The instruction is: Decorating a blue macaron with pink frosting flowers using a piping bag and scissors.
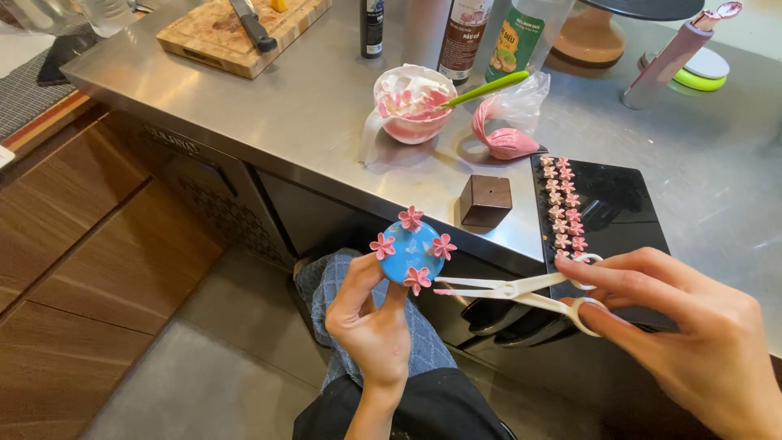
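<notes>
My left hand holds up a round blue flower nail by its stem, with several small pink icing flowers around its rim. My right hand grips white plastic scissors through the finger loops, blades nearly together, tips pointing left at the blue disc's lower right edge. Pink icing smears the blade tips. Behind the scissors lies a black tray with two rows of finished pink icing flowers along its left side.
On the steel counter sit a brown cube block, a pink piping bag, a white bowl of pink and white icing with a green spatula, bottles, a cutting board with a knife and a cake stand.
</notes>
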